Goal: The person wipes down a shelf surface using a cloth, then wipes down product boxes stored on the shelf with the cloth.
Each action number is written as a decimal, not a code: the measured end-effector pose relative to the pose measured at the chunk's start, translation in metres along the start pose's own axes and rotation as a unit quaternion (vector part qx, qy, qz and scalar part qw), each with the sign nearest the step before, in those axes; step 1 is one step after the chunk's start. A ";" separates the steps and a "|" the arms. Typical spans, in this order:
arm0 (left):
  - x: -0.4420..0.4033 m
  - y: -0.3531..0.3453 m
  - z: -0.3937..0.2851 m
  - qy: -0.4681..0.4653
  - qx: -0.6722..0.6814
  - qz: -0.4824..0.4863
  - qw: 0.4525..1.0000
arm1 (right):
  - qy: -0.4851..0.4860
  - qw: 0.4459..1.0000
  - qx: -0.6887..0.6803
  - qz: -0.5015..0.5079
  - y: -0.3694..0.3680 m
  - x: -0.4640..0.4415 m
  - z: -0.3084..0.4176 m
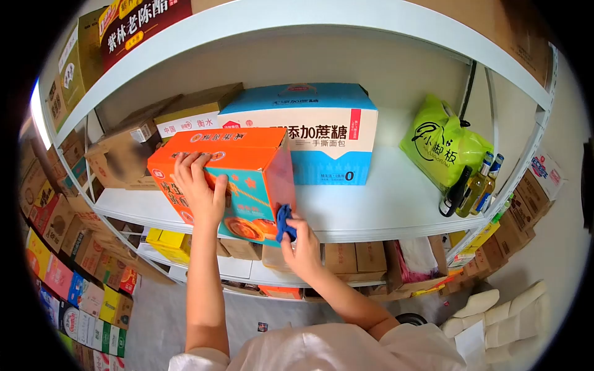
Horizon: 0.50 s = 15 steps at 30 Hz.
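An orange and teal box (pixel 247 191) is tilted at the front edge of the white shelf (pixel 346 213). My left hand (pixel 201 191) lies on the box's front face with its fingers spread over the upper part. With closed fingers, my right hand (pixel 302 244) holds a dark blue cloth (pixel 284 222) against the box's lower right corner. Behind the orange box stands a blue and white box (pixel 337 133) with Chinese lettering.
Brown cartons (pixel 127 148) stand at the shelf's left. A green plastic bag (pixel 442 139) and several bottles (pixel 473 188) are at its right. Lower shelves hold more boxes (pixel 356 256). A metal post (pixel 526 151) rises at right, above a cream chair (pixel 501 315).
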<state>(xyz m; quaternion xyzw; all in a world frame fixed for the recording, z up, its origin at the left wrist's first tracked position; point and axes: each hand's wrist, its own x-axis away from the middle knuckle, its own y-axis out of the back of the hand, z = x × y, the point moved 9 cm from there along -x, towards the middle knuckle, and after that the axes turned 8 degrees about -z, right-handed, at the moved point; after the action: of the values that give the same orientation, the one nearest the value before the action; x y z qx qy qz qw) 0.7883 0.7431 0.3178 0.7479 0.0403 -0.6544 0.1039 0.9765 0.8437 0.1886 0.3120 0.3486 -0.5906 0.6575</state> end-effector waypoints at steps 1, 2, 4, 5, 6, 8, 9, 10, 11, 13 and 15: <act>0.001 0.000 0.000 0.002 0.002 0.002 1.000 | -0.005 1.000 0.000 0.017 0.000 0.009 -0.005; 0.001 0.000 0.000 0.001 0.002 -0.001 1.000 | -0.008 0.999 -0.002 0.033 -0.001 0.013 -0.011; 0.000 0.000 0.000 0.001 0.003 -0.005 1.000 | -0.014 0.998 0.031 0.056 -0.005 0.005 -0.027; 0.000 0.000 0.000 0.001 0.005 -0.003 1.000 | -0.022 0.995 0.061 0.079 -0.010 -0.002 -0.037; 0.000 0.000 0.001 0.001 0.007 -0.002 1.000 | -0.042 0.993 0.062 0.090 -0.013 -0.013 -0.047; 0.000 0.001 0.001 0.001 0.010 0.000 1.000 | -0.055 0.989 0.091 0.102 -0.025 -0.032 -0.076; 0.000 0.001 0.001 0.001 0.014 0.002 1.000 | -0.067 0.984 0.120 0.114 -0.029 -0.035 -0.091; 0.000 0.003 0.001 0.001 0.014 0.001 1.000 | -0.066 0.984 0.120 0.114 -0.031 -0.035 -0.099; 0.000 0.003 0.000 0.000 0.014 0.006 1.000 | -0.079 0.982 0.126 0.117 -0.034 -0.035 -0.109; -0.002 0.004 0.000 -0.002 0.012 0.008 1.000 | -0.088 0.980 0.130 0.120 -0.034 -0.037 -0.109; -0.002 0.005 -0.001 -0.006 0.009 0.013 1.000 | -0.104 0.974 0.129 0.153 -0.031 -0.025 -0.100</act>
<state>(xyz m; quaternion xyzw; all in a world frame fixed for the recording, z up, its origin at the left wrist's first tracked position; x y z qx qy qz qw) 0.7905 0.7387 0.3205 0.7453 0.0239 -0.6578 0.1062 0.9352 0.9370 0.1534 0.3808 0.1474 -0.5522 0.7268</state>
